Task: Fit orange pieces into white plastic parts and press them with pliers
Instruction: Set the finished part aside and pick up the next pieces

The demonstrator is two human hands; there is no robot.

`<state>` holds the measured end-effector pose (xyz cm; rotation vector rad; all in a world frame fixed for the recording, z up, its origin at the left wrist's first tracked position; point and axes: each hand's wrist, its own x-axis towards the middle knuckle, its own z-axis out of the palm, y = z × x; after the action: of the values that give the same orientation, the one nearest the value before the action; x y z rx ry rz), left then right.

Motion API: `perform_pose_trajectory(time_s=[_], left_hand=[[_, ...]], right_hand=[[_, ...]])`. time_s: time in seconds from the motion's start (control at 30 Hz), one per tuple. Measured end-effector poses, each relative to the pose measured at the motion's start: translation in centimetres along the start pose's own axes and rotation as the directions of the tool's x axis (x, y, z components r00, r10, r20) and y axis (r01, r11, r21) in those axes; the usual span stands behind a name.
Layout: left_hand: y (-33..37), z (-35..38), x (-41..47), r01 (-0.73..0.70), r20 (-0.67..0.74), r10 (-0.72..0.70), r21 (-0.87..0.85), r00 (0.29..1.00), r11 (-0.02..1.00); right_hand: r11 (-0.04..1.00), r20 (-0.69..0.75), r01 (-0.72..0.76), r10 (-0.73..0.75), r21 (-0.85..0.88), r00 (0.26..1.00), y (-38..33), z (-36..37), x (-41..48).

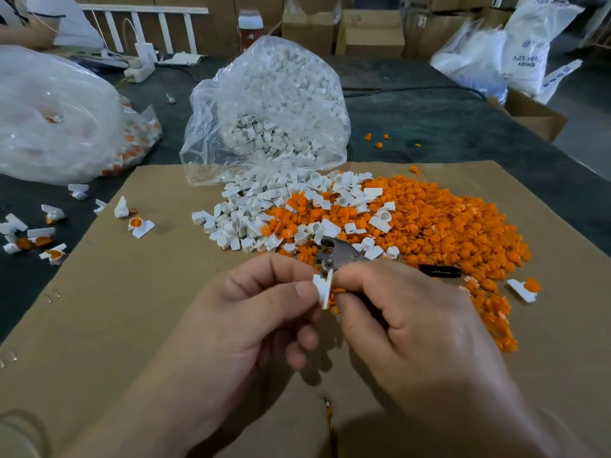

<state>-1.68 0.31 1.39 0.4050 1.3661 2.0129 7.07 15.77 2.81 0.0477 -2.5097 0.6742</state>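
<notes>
My left hand (264, 312) pinches a white plastic part (322, 289) between thumb and fingers, above the cardboard sheet (132, 325). My right hand (406, 328) meets it from the right, fingertips on an orange piece (338, 291) at the part's side. Metal pliers (334, 254) lie just behind the hands, their black handle (439, 271) sticking out to the right. A heap of orange pieces (446, 233) and a heap of white parts (264, 206) lie further back.
An open clear bag of white parts (271, 107) stands behind the heaps. A large bag (53, 120) of orange-and-white parts lies at the left, with several assembled parts (33, 239) loose near it. Cardboard boxes (370, 31) line the back.
</notes>
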Motion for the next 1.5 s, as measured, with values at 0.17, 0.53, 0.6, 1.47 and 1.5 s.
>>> perform_pose_trajectory(time_s=[0.17,0.53,0.6,1.47,1.5], left_hand=[[-0.2,-0.1,0.0,0.0,-0.021,0.001,0.06,1.0,0.998],[-0.3,0.0,0.0,0.033,-0.011,-0.032,0.059,0.999,0.998],[-0.6,0.3,-0.1,0.001,-0.021,0.001,0.088,1.0,0.996],[-1.2,-0.2,-0.3,-0.149,-0.11,0.315,0.705,0.943,0.693],[-1.2,-0.2,-0.2,-0.151,-0.119,0.318,0.691,0.941,0.707]], right_hand=[[0.999,-0.01,0.015,-0.014,0.03,1.0,0.1,0.0,0.0],[1.0,0.039,-0.007,0.006,0.027,0.999,0.0,0.2,0.2],[1.0,0.045,-0.025,0.025,-0.007,0.999,-0.1,0.2,0.2],[0.999,0.197,-0.039,0.032,0.034,0.98,-0.2,0.3,0.3],[0.991,0.177,-0.092,0.074,0.096,0.981,0.0,0.3,0.3]])
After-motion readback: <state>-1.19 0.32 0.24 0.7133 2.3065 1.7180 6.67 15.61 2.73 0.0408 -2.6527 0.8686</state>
